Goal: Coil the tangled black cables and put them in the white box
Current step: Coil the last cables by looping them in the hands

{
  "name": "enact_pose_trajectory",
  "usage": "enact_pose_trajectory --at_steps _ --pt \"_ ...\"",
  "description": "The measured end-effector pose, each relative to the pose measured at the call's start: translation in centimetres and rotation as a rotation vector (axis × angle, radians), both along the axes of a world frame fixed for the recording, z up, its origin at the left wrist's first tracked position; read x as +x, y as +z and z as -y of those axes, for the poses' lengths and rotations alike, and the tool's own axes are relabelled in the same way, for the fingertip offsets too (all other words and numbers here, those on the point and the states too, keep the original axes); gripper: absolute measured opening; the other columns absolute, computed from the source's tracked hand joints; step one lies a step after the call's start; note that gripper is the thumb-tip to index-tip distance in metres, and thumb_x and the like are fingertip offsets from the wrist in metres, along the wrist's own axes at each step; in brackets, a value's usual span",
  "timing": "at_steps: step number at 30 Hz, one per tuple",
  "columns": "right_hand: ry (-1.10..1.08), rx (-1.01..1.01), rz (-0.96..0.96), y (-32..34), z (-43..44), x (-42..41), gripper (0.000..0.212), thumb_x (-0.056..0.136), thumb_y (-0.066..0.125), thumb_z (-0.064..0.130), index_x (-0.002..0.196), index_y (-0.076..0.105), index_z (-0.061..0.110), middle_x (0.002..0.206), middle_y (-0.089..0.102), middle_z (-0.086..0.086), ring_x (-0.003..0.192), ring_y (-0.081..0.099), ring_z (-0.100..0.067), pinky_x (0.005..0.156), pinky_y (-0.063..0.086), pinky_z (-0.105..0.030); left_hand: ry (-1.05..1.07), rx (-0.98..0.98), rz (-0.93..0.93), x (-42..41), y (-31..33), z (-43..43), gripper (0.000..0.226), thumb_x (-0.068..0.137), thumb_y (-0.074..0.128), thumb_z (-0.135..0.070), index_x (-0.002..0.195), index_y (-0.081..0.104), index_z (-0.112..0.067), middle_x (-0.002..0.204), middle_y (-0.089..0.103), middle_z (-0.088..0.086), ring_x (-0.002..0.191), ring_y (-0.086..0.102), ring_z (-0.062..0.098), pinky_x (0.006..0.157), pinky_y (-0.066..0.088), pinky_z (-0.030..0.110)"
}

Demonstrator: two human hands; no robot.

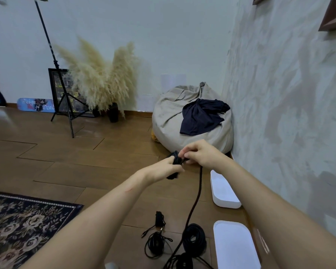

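Head view: both hands on a half-wound black cable

Both arms reach out over the wooden floor [66,152]. The left hand [163,169] grips a tight bundle of black cable [175,162], its fingers curled round the lower part. The right hand [200,154] pinches the top of the same bundle from the other side. One loose strand [198,191] hangs from the hands down to the floor.

It meets a thick black coil [194,237] near the bottom edge. A thinner coil [156,244] and a small wrapped lead [159,219] lie just left of it. The white box [227,203] sits open against the right wall, apart from the cables. A flat-topped white piece [235,247] lies nearer.

Farther back there is a grey beanbag [169,121] with a dark garment [202,117] on it, pampas grass [101,78], a black tripod stand [64,101] and a patterned rug [27,226].
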State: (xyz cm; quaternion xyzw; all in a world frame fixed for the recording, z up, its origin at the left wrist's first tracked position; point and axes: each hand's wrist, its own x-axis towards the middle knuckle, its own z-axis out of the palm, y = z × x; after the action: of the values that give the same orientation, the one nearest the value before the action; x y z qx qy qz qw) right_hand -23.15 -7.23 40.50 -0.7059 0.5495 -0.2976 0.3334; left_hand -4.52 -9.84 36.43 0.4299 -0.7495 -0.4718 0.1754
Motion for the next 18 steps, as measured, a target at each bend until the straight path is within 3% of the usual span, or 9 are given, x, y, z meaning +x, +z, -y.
enact_pose_trajectory --at_steps 2,4,7,9,11,15,18 --pt "-0.008 -0.015 0.093 -0.2 0.2 0.1 0.029 0.1 0.055 0.0 0.092 0.076 0.017 0.095 0.075 -0.008 0.096 0.073 -0.029 0.092 0.06 -0.039 -0.046 -0.101 -0.022 -0.2 -0.2 -0.2 0.034 0.092 0.065 -0.041 0.12 0.054 -0.024 0.104 0.061 -0.003 0.092 0.06 0.011 0.086 0.054 0.036" --pt "0.0 -0.025 0.2 -0.2 0.1 0.2 0.02 0.1 0.057 0.001 0.097 0.073 0.013 0.095 0.074 -0.011 0.099 0.072 -0.032 0.09 0.061 -0.039 -0.04 -0.203 -0.039 0.0 -0.3 -0.1 0.012 0.104 0.057 -0.035 0.115 0.053 -0.034 0.1 0.06 -0.008 0.087 0.059 0.007 0.077 0.051 0.026" --pt "-0.037 -0.071 0.219 -0.6 0.4 -0.1 0.009 0.098 0.065 0.012 0.096 0.071 0.019 0.095 0.075 -0.007 0.096 0.073 -0.024 0.084 0.063 -0.038 0.015 -0.259 -0.031 0.4 0.0 -0.2 0.003 0.106 0.052 -0.038 0.103 0.051 -0.037 0.094 0.059 -0.008 0.083 0.058 0.008 0.077 0.05 0.027" --pt "-0.085 -0.184 -0.013 -1.1 0.7 -0.7 0.008 0.096 0.067 0.029 0.094 0.074 0.031 0.089 0.075 0.007 0.087 0.071 -0.016 0.081 0.061 -0.039 0.055 -0.298 0.006 0.4 0.2 -0.3 0.012 0.106 0.051 -0.039 0.095 0.047 -0.037 0.092 0.057 -0.01 0.081 0.055 0.005 0.072 0.045 0.025" --pt "-0.106 -0.325 -0.271 -1.1 0.8 -1.2 0.012 0.097 0.064 0.04 0.099 0.076 0.04 0.089 0.069 0.012 0.087 0.065 -0.013 0.078 0.052 -0.035 0.079 -0.321 0.035 0.5 0.4 -0.4 0.016 0.106 0.05 -0.041 0.093 0.047 -0.034 0.092 0.056 -0.009 0.08 0.055 0.006 0.07 0.043 0.025" --pt "-0.071 -0.488 -0.57 -0.3 0.5 -0.7 0.027 0.105 0.049 0.04 0.123 0.07 0.043 0.09 0.047 0.003 0.083 0.053 -0.018 0.065 0.035 -0.032 0.114 -0.325 0.033 1.2 1.1 -0.2 0.017 0.106 0.049 -0.042 0.095 0.049 -0.029 0.094 0.059 -0.005 0.084 0.058 0.012 0.072 0.047 0.028" --pt "-0.073 -0.447 -0.779 -0.4 0.3 0.2 0.034 0.108 0.041 0.039 0.136 0.059 0.047 0.095 0.049 0.005 0.095 0.059 -0.023 0.066 0.034 -0.034 0.141 -0.334 0.101 1.6 1.0 -0.1 0.023 0.106 0.049 -0.044 0.094 0.047 -0.024 0.091 0.057 -0.004 0.08 0.055 0.012 0.068 0.042 0.029"
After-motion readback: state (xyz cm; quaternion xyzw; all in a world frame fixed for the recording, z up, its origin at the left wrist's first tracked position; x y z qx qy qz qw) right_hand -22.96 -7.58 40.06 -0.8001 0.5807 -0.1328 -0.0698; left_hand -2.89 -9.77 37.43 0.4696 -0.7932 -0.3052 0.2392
